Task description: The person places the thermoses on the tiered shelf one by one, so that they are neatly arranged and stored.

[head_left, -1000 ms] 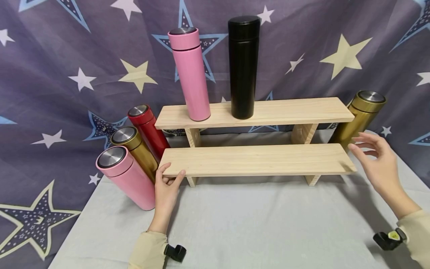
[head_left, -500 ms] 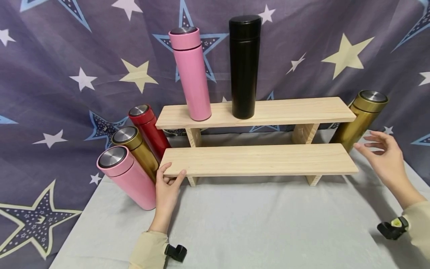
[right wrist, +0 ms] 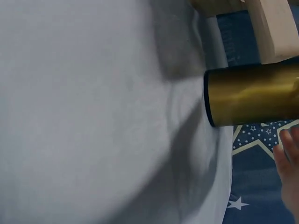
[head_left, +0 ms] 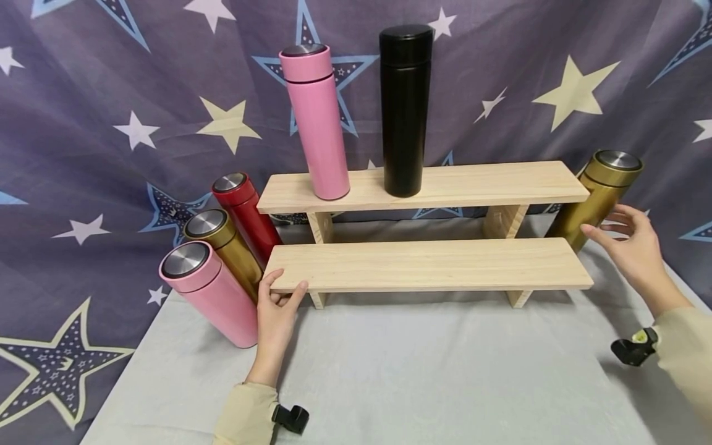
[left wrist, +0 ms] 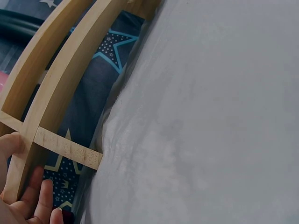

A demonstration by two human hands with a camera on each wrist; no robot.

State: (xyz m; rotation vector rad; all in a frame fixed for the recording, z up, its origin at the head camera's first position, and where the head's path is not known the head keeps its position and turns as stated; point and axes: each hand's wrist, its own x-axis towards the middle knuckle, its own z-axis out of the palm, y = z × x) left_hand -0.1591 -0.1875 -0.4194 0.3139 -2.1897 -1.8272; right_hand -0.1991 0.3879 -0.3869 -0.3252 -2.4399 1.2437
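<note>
A two-tier wooden shelf [head_left: 428, 264] stands on the table. My left hand [head_left: 276, 318] grips the front left corner of its lower board; in the left wrist view the thumb lies on one face of the board [left wrist: 52, 102] and the fingers reach round the other. At the shelf's right end a gold thermos bottle [head_left: 592, 201] with a steel-topped lid stands upright. Beside it is my right hand [head_left: 636, 256], thumb and fingers spread and gently curved. The right wrist view shows a gap between those fingers [right wrist: 283, 161] and the bottle's lower body.
On the upper board stand a pink bottle [head_left: 318, 133] and a black bottle [head_left: 405, 117]. Left of the shelf, a red bottle [head_left: 250, 216], another gold bottle [head_left: 230, 247] and another pink bottle [head_left: 219, 303] stand close together. A star-patterned curtain [head_left: 167, 74] hangs behind the table.
My right hand first drew slightly right, then moved up and left, closer to the gold bottle. The left hand has stayed on the shelf corner.
</note>
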